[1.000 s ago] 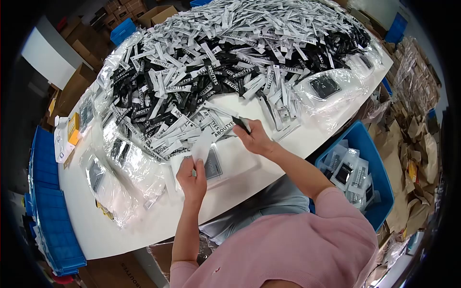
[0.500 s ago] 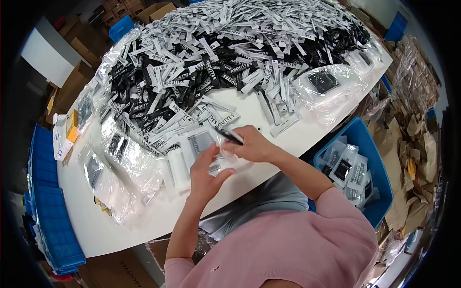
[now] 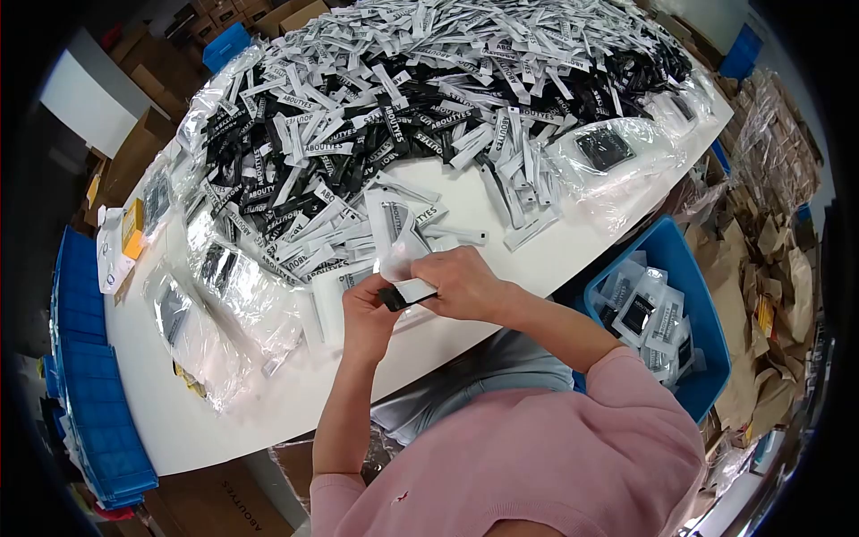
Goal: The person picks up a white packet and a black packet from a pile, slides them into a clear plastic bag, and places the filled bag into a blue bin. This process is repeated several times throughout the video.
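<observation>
nearest is the pink top (image 3: 510, 456), with the pale jeans (image 3: 483, 376) at the table edge, on the wearer's side of the frosted pouch (image 3: 392, 219). the left hand (image 3: 364, 311) is curled, its thumb and fingers pinching the dark end of a slim black-and-white packet (image 3: 415, 291); whether that is one piece or two, i cannot tell. the right hand (image 3: 461, 285) is closed over the packet's other end and meets the pouch's near end; its exact grip is hidden.

half a second ago the pouch lay flatter over the table and the left hand was spread; now the hands have come together, and the pouch tilts up just beyond them. i judge from this that pouch and packet are being handled as one lot.

left of the pouch, more frosted pouches (image 3: 328, 309) lie on the white table (image 3: 170, 430), and past those are crinkled plastic bags (image 3: 259, 304). well right of the pouch, the blue tub (image 3: 713, 358) holds filled-looking pouches (image 3: 640, 315). beyond the pouch spreads the heap of "aboutyes" stick sachets (image 3: 447, 63), black and white mixed; farther off, behind it to the left, stand brown cartons (image 3: 148, 76).
</observation>
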The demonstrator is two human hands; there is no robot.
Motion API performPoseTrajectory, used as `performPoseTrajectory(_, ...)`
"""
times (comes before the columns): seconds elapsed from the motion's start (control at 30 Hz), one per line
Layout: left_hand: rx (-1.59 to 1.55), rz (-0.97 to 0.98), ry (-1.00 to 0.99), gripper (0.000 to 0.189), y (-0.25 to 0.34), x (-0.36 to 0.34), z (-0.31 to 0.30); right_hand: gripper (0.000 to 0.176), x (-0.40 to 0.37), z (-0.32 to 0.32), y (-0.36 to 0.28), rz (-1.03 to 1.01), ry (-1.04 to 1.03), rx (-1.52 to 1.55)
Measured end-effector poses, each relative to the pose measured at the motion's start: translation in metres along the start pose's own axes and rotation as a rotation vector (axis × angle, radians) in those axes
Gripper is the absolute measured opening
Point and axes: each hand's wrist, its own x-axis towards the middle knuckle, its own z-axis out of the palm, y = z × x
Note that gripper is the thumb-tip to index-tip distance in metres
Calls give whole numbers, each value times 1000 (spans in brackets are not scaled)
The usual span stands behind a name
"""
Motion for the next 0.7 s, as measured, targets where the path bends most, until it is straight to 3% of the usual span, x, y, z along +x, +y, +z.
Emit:
performPoseTrajectory(0.07, -19, 5, -20, 21, 1, -1, 4, 37, 0, 0, -1, 1, -12, -24)
performPoseTrajectory(0.13, -2, 209, 83, 15, 10, -2, 19, 39, -1, 3, -1, -75, 69, -101)
performPoseTrajectory(0.17, -2, 209, 82, 15, 9, -2, 19, 39, -2, 4, 1, -75, 69, -101)
performPoseTrajectory(0.27, -175, 72, 55, 16, 2, -2, 11, 32, -4, 5, 6, -94, 101, -94)
performPoseTrajectory(0.33, -416, -38, -27, 16, -2, -1, 5, 27, -4, 5, 8, -165, 198, 111)
performPoseTrajectory(0.43, -625, -145, 72, 15, 10, 2, 14, 25, -3, 9, 10, -116, 207, 168)
performPoseTrajectory(0.47, -625, -146, 72, 15, 9, 2, 17, 25, -3, 9, 8, -115, 206, 169)
performPoseTrajectory(0.53, -511, -73, 108, 14, 2, 5, 21, 24, -1, 7, 2, 74, 115, 22)
performPoseTrajectory(0.7, -163, 25, 3, 18, -21, 9, 10, 26, 0, 3, 0, 102, -55, -168)
